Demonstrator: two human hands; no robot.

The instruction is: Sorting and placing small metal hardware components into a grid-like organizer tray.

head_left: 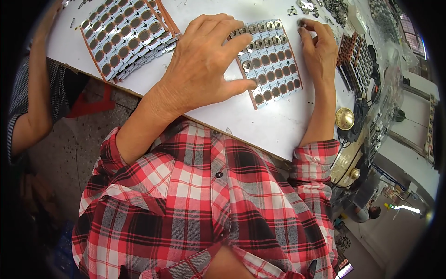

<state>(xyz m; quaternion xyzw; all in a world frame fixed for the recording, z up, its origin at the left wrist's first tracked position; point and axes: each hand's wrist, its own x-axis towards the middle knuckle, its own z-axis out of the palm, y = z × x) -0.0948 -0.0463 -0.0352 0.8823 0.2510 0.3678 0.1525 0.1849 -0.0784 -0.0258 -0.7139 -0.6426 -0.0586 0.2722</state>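
A light-blue panel of small circuit boards [274, 59] lies on the white tabletop, with rows of round dark pads. Shiny silver metal pieces [268, 42] sit on the pads of the far rows and on some pads along the left side. My left hand [197, 65] spreads over the panel's left edge, its thumb tip at a pad and its fingers reaching over the far left corner. Just off the panel's right edge, my right hand [321, 51] is closed, thumb and forefinger brought close together. Whatever is between those fingertips is too small to make out.
A stack of similar panels [123, 39] stands at the left, another stack [357, 63] at the right. Loose metal pieces [335, 10] lie at the far right. A brass-coloured dome [344, 119] is by the table's right side. Another person's arm [41, 93] is at the left.
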